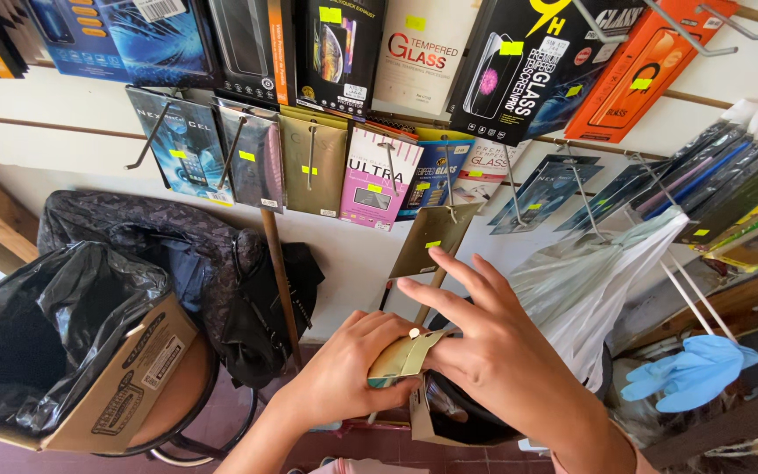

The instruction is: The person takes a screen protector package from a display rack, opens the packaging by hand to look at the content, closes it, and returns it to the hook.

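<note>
Left hand [344, 373]: at about 6 o'clock in the view, clenched around a small gold-coloured flat package [401, 358], fingers wrapped over its lower end.
Right hand [484, 347]: just to the 3 o'clock side of the left hand, thumb and bent fingers pinching the package's folded top flap, index and middle fingers stretched out toward 11 o'clock.
Gold package: between the two hands, slightly tilted, with a small white round stud at its upper edge; below it hangs an opened tan sleeve [436, 417] with a dark glossy inside.
Wall display [37, 114]: white slat wall with wire hooks, filling the view from 9 through 12 to 3 o'clock.
Top row: flat boxes in blue [155, 31], black [339, 48], white with red lettering [418, 53], black with yellow lettering [528, 61], and an orange box [642, 66] at 1 o'clock; several carry small yellow price stickers.
Middle row: hanging sleeves in blue [182, 149], grey, olive [313, 167] and pink [379, 180], each with a yellow sticker; a plain olive-brown sleeve [432, 237] hangs just above the right hand's fingertips.
Right side: a fan of dark, blue and yellow-green sleeves [730, 197] at 3 o'clock.
Cardboard box [125, 386]: at 8 o'clock, lined with a black rubbish bag [37, 325], resting on a round stool.
Dark jacket [177, 254]: draped against the wall at 9 o'clock.
White plastic bag [589, 281]: beside the right hand, at 3 o'clock.
Blue gloves [690, 373]: at 4 o'clock, lying on a wooden ledge.
</note>
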